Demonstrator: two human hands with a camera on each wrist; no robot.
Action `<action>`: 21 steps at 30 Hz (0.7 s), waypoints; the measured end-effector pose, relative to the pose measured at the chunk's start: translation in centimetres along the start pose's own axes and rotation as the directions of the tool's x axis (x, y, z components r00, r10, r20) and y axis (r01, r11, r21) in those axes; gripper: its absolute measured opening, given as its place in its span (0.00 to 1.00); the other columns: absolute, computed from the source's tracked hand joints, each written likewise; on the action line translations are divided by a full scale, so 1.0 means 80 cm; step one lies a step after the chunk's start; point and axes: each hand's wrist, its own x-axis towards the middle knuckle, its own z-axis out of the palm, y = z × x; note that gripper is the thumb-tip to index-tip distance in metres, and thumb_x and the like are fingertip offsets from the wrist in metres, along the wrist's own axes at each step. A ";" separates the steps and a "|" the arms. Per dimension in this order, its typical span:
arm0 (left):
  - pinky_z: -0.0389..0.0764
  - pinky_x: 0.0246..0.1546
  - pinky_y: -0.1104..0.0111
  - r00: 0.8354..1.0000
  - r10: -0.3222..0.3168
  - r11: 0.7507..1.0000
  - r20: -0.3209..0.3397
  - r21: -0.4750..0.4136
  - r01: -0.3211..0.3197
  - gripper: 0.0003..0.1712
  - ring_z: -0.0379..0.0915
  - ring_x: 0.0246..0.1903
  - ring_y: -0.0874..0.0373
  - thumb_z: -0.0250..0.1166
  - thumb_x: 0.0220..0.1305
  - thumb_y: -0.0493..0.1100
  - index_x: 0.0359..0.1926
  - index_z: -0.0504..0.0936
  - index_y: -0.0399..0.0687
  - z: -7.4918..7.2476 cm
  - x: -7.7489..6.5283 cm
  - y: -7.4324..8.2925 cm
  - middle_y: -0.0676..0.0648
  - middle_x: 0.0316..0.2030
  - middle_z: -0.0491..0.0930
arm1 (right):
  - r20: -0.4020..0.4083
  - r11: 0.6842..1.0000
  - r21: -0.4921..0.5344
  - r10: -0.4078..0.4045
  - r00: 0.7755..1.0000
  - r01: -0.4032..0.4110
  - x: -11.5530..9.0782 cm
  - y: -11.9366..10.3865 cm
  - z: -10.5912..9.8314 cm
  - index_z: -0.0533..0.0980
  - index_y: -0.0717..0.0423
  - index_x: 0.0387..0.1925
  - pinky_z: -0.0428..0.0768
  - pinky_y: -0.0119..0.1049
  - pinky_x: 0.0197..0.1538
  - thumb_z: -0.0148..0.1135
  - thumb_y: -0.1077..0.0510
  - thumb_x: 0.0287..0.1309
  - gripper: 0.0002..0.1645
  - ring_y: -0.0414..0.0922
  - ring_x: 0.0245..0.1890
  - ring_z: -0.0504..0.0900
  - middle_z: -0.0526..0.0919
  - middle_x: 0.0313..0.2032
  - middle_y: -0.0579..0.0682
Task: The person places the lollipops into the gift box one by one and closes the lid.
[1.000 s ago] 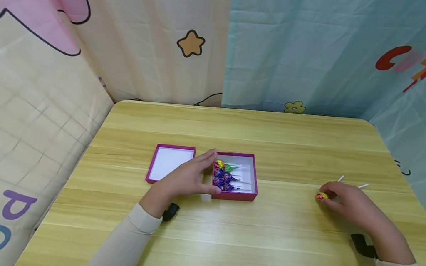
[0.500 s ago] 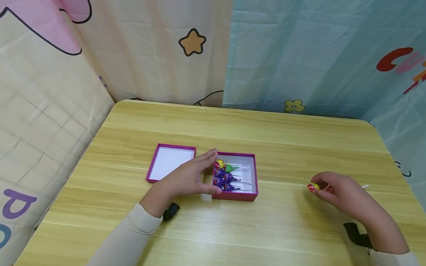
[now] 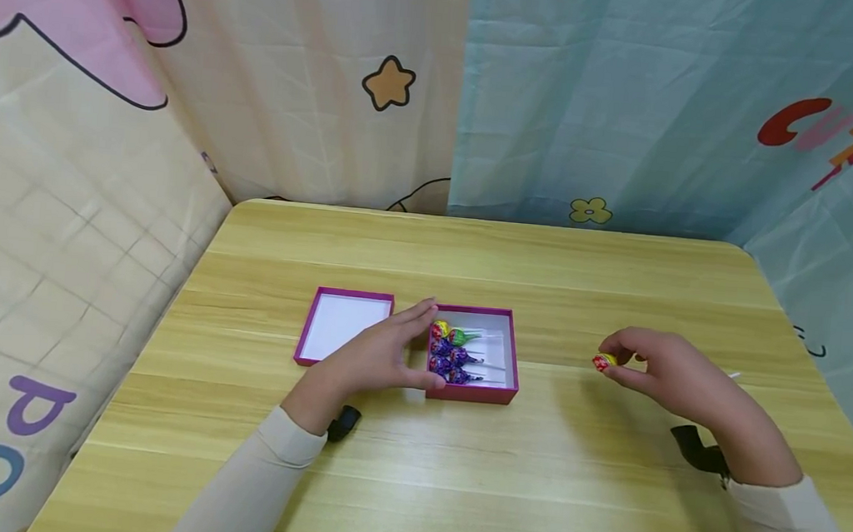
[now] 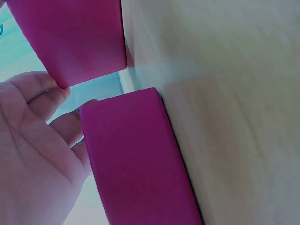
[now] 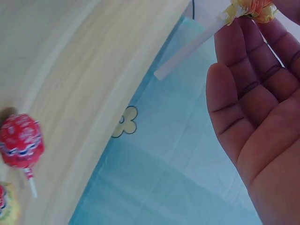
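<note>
My left hand holds a magenta box at its left end, thumb at the front corner and fingertips at the back one. Inside, several lollipops lie with heads to the left and sticks to the right: purple ones, a green one, a yellow-and-red one. In the left wrist view, fingertips meet the corner of the box. Farther right, my right hand pinches a yellow-and-red lollipop by its head, raised over the table. In the right wrist view its white stick points away from the palm.
A magenta lid with white inside lies left of the box. On the table are a red lollipop and a yellow-wrapped one, mostly hidden by my right hand in the head view. Curtains stand behind the table.
My right hand has lifted the yellow-and-red lollipop from the table and carried it left, towards the box. My left hand has stayed at the box.
</note>
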 end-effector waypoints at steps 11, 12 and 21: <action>0.56 0.71 0.55 1.000 -0.013 1.000 0.004 0.002 0.013 0.64 0.43 0.75 0.56 0.71 0.49 0.73 0.79 0.51 0.53 0.000 0.000 0.002 0.57 0.78 0.44 | 0.090 0.998 0.026 -0.066 0.994 0.064 0.021 -0.006 -0.009 0.81 0.46 0.42 0.82 0.40 0.40 0.71 0.61 0.58 0.11 0.36 0.38 0.79 0.81 0.37 0.34; 0.56 0.71 0.55 1.000 -0.015 1.000 0.004 0.002 0.015 0.64 0.43 0.75 0.57 0.71 0.49 0.73 0.79 0.51 0.53 0.000 0.000 0.002 0.57 0.78 0.44 | 0.103 0.997 0.030 -0.070 0.992 0.067 0.023 -0.006 -0.010 0.81 0.47 0.42 0.82 0.41 0.40 0.71 0.61 0.58 0.11 0.37 0.38 0.79 0.81 0.37 0.34; 0.54 0.72 0.56 1.000 -0.001 1.000 0.004 -0.007 0.001 0.64 0.42 0.75 0.57 0.71 0.50 0.72 0.79 0.50 0.53 0.000 -0.001 0.001 0.56 0.78 0.44 | 0.247 0.995 0.087 -0.072 0.966 0.052 0.047 -0.013 -0.016 0.81 0.45 0.42 0.80 0.36 0.39 0.69 0.57 0.62 0.07 0.36 0.37 0.79 0.81 0.37 0.35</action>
